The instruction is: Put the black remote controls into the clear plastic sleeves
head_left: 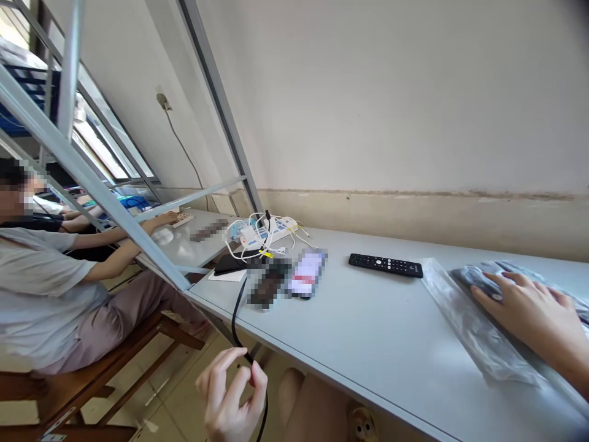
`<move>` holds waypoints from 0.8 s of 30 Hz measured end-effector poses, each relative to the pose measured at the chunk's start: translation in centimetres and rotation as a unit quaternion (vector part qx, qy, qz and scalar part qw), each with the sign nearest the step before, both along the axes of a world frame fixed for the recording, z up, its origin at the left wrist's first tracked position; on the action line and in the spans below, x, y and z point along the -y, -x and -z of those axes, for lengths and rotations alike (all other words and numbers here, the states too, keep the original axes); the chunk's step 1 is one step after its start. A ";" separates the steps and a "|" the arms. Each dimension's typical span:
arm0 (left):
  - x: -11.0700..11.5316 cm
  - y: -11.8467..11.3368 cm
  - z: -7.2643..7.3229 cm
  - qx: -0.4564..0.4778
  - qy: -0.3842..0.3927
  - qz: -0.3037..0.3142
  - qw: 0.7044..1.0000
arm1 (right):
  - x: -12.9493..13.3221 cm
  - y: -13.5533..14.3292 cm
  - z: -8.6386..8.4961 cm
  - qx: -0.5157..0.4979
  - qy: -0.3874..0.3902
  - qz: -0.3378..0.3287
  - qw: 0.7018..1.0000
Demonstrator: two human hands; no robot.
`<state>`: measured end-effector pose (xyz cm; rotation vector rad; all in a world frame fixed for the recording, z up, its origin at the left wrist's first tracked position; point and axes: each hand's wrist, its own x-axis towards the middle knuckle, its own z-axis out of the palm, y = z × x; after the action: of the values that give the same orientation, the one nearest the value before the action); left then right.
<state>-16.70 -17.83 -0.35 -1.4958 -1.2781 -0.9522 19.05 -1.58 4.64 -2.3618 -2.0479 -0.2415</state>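
My right hand [538, 307] lies with its fingers spread on a folded dark grey cloth item [464, 276] at the right of the desk. A clear plastic bag [478, 337] sticks out from around or under this item; I cannot tell which. In front of the desk edge, my left hand [232, 393] is raised with loosely curled fingers, a gap between them and nothing visible inside. A black cable [237, 313] hangs from the desk and passes behind that hand; whether they touch is unclear. On the desktop a black remote control [385, 265] lies left of the bag.
Two phones, one with a lit screen [307, 273] and one dark [270, 283], lie on the desk [350, 331]. Behind them is a white power strip [276, 232] with tangled cables. A metal bed frame [115, 202] crosses the left side, where a person [46, 294] sits.
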 end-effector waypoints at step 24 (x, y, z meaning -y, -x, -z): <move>-2.3 -12.7 -0.1 0.230 0.294 0.328 0.868 | 1.3 0.4 -2.5 -0.045 0.076 0.079 0.993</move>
<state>-4.00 -15.57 -0.29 -2.3744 -1.5050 -1.5136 18.60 -2.89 7.12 -2.5735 -1.9070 0.0220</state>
